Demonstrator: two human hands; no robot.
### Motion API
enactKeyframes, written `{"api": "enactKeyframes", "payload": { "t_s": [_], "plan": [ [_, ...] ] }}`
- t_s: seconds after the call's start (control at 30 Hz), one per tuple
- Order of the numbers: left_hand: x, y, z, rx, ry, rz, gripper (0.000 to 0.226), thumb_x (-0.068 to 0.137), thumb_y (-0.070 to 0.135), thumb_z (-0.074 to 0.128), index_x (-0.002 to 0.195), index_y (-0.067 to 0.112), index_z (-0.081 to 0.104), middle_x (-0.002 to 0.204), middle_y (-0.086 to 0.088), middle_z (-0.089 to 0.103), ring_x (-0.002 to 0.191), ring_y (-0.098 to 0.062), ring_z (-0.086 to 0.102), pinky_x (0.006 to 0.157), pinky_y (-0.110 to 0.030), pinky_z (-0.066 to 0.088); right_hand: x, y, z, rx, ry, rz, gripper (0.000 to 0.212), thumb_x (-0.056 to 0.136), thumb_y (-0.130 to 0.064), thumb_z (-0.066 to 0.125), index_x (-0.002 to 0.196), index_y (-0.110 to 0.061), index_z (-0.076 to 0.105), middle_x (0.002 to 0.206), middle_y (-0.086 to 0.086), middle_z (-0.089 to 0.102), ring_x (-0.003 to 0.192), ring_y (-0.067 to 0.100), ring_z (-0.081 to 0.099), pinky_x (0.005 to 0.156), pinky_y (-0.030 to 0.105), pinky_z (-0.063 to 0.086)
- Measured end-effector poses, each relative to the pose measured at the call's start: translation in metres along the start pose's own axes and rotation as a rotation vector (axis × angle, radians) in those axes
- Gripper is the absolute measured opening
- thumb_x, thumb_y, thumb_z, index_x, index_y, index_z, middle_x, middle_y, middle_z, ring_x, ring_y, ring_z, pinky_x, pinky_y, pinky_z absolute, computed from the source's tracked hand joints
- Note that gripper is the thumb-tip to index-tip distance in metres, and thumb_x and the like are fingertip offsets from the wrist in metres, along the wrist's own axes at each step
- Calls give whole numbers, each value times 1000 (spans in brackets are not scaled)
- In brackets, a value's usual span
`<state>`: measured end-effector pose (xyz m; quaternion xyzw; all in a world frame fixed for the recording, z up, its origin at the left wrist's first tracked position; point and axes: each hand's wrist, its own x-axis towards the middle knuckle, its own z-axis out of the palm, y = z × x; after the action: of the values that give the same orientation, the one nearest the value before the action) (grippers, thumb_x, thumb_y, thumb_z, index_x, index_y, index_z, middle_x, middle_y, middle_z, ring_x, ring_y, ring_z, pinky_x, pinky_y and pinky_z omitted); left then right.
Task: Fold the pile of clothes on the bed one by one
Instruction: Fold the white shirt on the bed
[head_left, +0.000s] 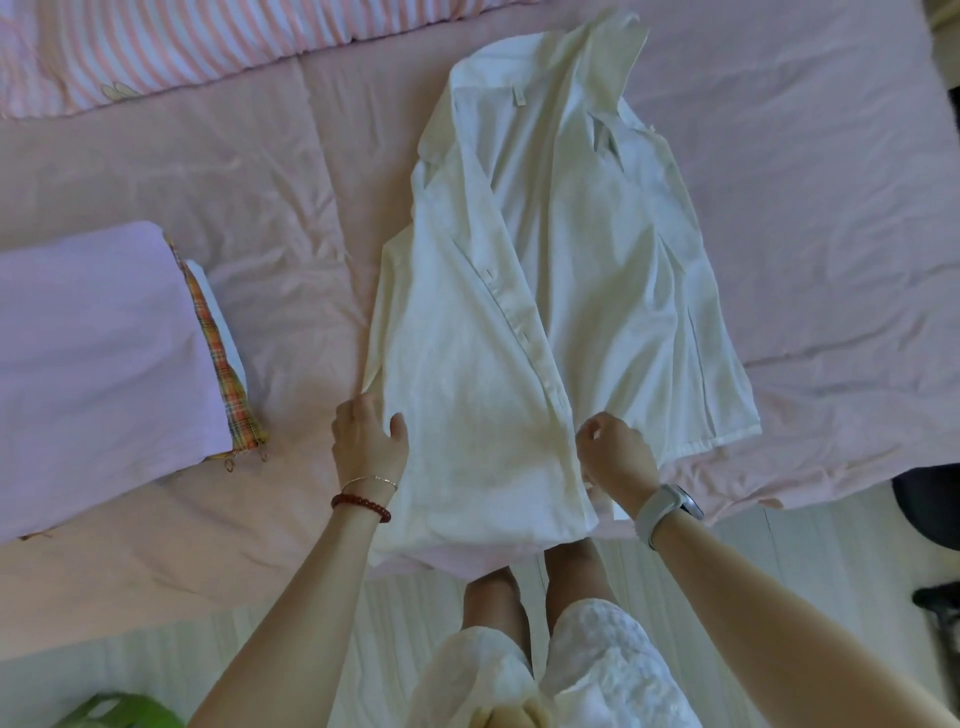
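Both hands work the near hem of the white shirt (545, 291), which lies collar-away on the pink bed sheet (805, 208), hem overhanging the bed edge so it's easy to reach. Left hand (366, 441) pinches the left edge, thumb on top, fingers tucked under. Right hand (613, 452) has fingers curled at the button placket, likely pinching it, though the fingertips are hidden. Probable intent: align the front panels before folding. Folded stack (104, 374) sits well apart on the left, keeping the work area free.
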<state>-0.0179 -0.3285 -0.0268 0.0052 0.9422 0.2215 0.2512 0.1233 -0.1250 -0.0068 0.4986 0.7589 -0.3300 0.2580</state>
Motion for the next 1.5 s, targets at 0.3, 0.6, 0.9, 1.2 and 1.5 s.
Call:
{"api": "enactKeyframes", "payload": {
  "t_s": [0.3, 0.6, 0.9, 1.2, 1.5],
  "plan": [
    [86, 99, -8, -25, 122, 215, 33, 90, 11, 54, 121, 3, 54, 125, -16, 50, 118, -35, 41, 95, -38, 35, 85, -105, -44, 187, 108, -473, 27, 93, -11, 45, 116, -12, 59, 111, 8, 63, 94, 23, 60, 84, 29, 47],
    [177, 141, -1, -444, 68, 8, 25, 90, 23, 53, 102, 4, 65, 90, -1, 59, 84, -15, 52, 74, -23, 39, 173, -220, -52, -88, 157, -803, 35, 97, -28, 41, 129, -16, 49, 122, 5, 52, 116, 22, 46, 78, 32, 42],
    [184, 139, 5, -516, 62, 55, 25, 86, 9, 62, 68, 25, 54, 71, 7, 58, 72, -16, 54, 72, -29, 45, 223, -263, -76, -21, 78, -439, 24, 89, -10, 38, 110, -7, 49, 114, 14, 57, 103, 34, 56, 81, 35, 44],
    [185, 144, 2, -398, -57, 168, 31, 83, 6, 62, 72, 24, 39, 75, 12, 46, 69, -2, 43, 60, -5, 35, 234, -268, -84, 42, -73, -371, 37, 81, -48, 54, 67, -15, 42, 62, -1, 48, 62, 20, 50, 53, 26, 33],
    [202, 137, -27, -593, -60, 22, 24, 82, -1, 65, 84, 16, 48, 75, 4, 53, 68, -8, 50, 59, -11, 41, 250, -256, -130, 159, 14, -417, 22, 91, -8, 41, 75, -14, 54, 65, -1, 49, 76, 22, 51, 55, 25, 36]
  ]
}}
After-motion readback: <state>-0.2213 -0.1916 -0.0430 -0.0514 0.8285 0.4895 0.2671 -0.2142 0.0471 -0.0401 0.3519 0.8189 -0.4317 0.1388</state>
